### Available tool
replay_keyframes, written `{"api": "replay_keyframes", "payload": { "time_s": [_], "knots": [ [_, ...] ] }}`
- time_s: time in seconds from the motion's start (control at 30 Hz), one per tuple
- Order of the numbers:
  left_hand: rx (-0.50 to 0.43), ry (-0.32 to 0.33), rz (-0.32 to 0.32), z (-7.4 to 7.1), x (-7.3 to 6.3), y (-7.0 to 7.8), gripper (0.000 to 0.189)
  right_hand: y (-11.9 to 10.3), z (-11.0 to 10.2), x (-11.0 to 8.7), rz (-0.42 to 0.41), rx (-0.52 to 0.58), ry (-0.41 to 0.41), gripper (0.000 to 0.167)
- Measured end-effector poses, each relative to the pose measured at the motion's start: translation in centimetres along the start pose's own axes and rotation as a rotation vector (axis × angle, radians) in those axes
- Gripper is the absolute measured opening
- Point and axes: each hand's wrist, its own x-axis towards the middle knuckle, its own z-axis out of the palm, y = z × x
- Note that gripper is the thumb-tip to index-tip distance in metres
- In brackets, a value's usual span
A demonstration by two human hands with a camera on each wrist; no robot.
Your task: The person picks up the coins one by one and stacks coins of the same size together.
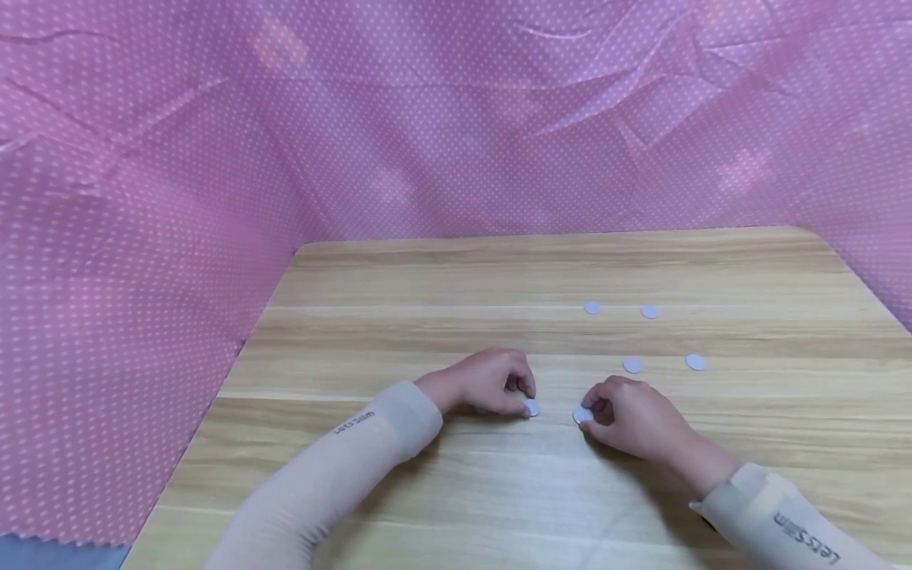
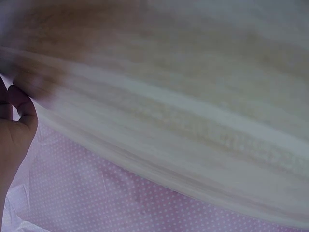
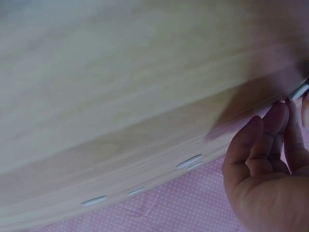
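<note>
In the head view, my left hand (image 1: 495, 381) pinches a small round white disc (image 1: 533, 408) at its edge, just above or on the wooden table. To its right, my right hand (image 1: 637, 416) holds a second white disc (image 1: 582, 413) between thumb and fingertips. A short gap separates the two discs. The right wrist view shows the curled fingers (image 3: 258, 145) and a thin disc edge (image 3: 299, 92) at the fingertips. The left wrist view catches only part of the left hand (image 2: 17, 130); its disc cannot be made out there.
Several more white discs lie flat beyond the right hand: two farther back, a left one (image 1: 592, 308) and a right one (image 1: 650, 312), and two nearer, a left one (image 1: 632, 365) and a right one (image 1: 696, 362). Pink dotted cloth (image 1: 442, 119) hangs around the wooden table (image 1: 399, 317).
</note>
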Motion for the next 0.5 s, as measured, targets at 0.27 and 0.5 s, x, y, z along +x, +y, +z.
{"api": "replay_keyframes", "payload": {
  "time_s": [0.27,0.5],
  "knots": [
    [0.006,-0.003,-0.004,-0.07,-0.18,-0.49,0.017,-0.21,0.51,-0.1,0.002,0.002,0.017,0.019],
    [0.013,-0.013,-0.006,-0.13,-0.41,-0.72,0.017,-0.44,0.97,-0.14,0.009,0.001,0.027,0.019]
  ]
}}
